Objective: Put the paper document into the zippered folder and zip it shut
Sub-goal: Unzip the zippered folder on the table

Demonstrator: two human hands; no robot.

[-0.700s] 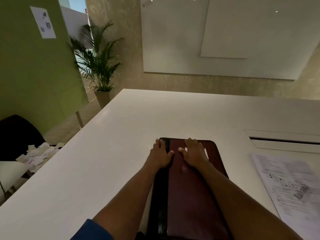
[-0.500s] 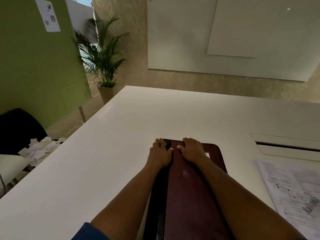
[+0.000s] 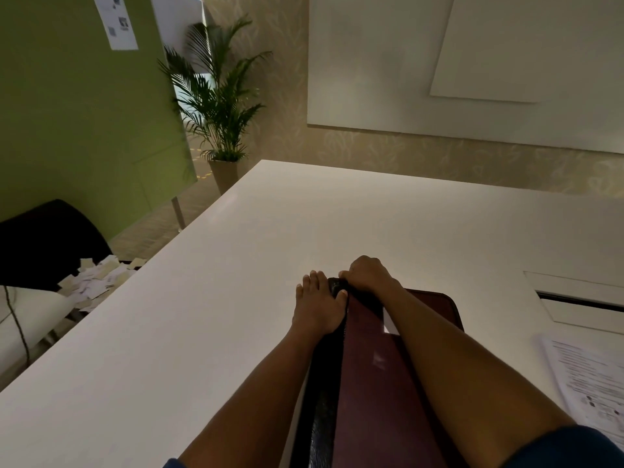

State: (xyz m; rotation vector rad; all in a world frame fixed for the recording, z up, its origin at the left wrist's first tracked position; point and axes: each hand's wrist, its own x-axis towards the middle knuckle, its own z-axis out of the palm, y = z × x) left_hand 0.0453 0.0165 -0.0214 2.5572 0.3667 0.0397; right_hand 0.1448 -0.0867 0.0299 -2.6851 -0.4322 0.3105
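Observation:
A dark maroon zippered folder (image 3: 374, 393) with a black spine lies lengthwise on the white table (image 3: 209, 298), running from the near edge away from me. My left hand (image 3: 319, 307) rests flat with straight fingers on the folder's far left corner, its thumb on the black edge. My right hand (image 3: 366, 275) is curled over the far end of the folder and grips its top left corner; what the fingers pinch is hidden. A printed paper document (image 3: 587, 383) lies on the table to the right of the folder.
A recessed cable slot (image 3: 580, 298) sits in the table at right. Left of the table stand a black chair (image 3: 44, 238) and a heap of paper scraps (image 3: 94, 282). A potted palm (image 3: 219, 106) stands by the green partition.
My right hand has slid left and forward to the folder's far left corner and curled its fingers over it. My left hand stays on the left edge. The camera has tilted.

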